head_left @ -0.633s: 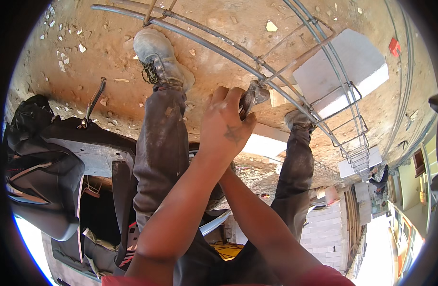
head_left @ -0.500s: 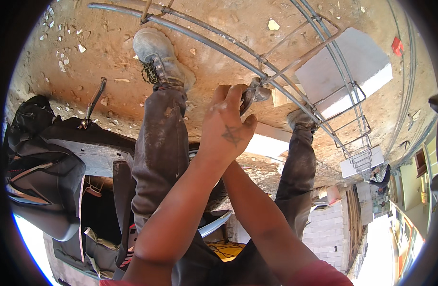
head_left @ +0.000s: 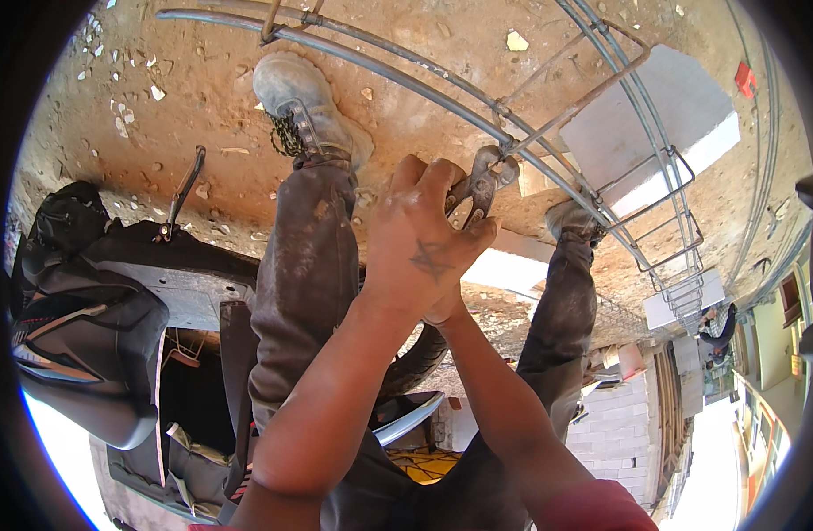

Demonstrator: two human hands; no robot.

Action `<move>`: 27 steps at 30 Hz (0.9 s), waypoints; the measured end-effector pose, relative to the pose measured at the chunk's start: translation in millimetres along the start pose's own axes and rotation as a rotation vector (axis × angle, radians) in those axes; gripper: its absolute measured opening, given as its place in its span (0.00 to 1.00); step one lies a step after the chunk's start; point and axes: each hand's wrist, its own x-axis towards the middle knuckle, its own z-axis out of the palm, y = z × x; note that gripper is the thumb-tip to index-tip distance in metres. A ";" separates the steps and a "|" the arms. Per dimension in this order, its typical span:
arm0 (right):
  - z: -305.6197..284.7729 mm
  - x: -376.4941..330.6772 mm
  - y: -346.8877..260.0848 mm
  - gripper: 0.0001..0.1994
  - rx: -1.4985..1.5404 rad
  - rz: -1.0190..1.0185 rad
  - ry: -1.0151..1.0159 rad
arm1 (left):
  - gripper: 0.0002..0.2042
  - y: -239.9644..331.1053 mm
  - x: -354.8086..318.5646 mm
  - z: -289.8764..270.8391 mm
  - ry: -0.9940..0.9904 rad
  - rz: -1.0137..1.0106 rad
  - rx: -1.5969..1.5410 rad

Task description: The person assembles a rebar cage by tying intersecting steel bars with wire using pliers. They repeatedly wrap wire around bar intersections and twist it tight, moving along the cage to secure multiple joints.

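Observation:
My left hand (head_left: 421,243) is closed around the handles of a pair of metal pincers (head_left: 482,188), its thumb on their right side. The rounded jaws meet a crossing of the steel rebar cage (head_left: 406,81), where a long bar and a thinner stirrup come together. Whether the jaws grip a tie wire there is too small to tell. Behind the left hand is my right hand (head_left: 445,306); only its wrist and lower edge show, and its fingers are hidden. My forearms cross close together at the wrists.
My shoes (head_left: 302,93) stand on dirt ground strewn with chips. A motorcycle (head_left: 96,354) with its side stand (head_left: 183,190) is at left. Pale slabs (head_left: 658,124) lie under the cage, which runs off right toward another person (head_left: 718,334). A red object (head_left: 745,80) lies far right.
The pincers have turned, so their jaws and pivot show more plainly at the bar crossing. My right wrist has come up closer behind the left hand. The whole view has shifted slightly.

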 end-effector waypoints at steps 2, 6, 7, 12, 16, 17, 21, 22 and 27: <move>-15.0 -12.3 -7.0 0.21 0.228 0.177 -0.319 | 0.25 2.9 2.0 -2.4 -0.128 -0.121 -0.105; -24.0 -19.3 -5.3 0.25 0.699 0.425 -0.867 | 0.22 11.6 5.3 -2.0 -0.288 -0.278 -0.375; -24.6 -18.8 -4.4 0.24 0.695 0.426 -0.871 | 0.19 12.9 6.8 -0.6 -0.351 -0.347 -0.509; -43.3 -34.7 -29.0 0.23 0.431 0.296 -0.567 | 0.13 22.8 5.2 16.0 -0.499 -0.578 -0.914; -57.2 -79.8 -61.5 0.29 -0.196 -0.154 0.080 | 0.14 36.9 -3.8 39.7 -0.314 -0.595 -1.063; -54.6 -92.2 -64.1 0.29 -0.437 -0.319 0.162 | 0.14 40.4 -4.5 47.2 -0.260 -0.595 -1.073; -32.0 -109.7 -52.8 0.29 -1.190 -0.486 0.454 | 0.12 45.3 -6.8 68.0 -0.061 -0.566 -1.074; -28.2 -106.3 -48.5 0.30 -1.220 -0.490 0.512 | 0.11 46.3 -7.3 72.2 -0.020 -0.573 -1.057; -58.1 -85.2 -67.6 0.25 -1.304 -0.658 0.574 | 0.09 58.8 -4.0 92.7 0.140 -0.602 -1.034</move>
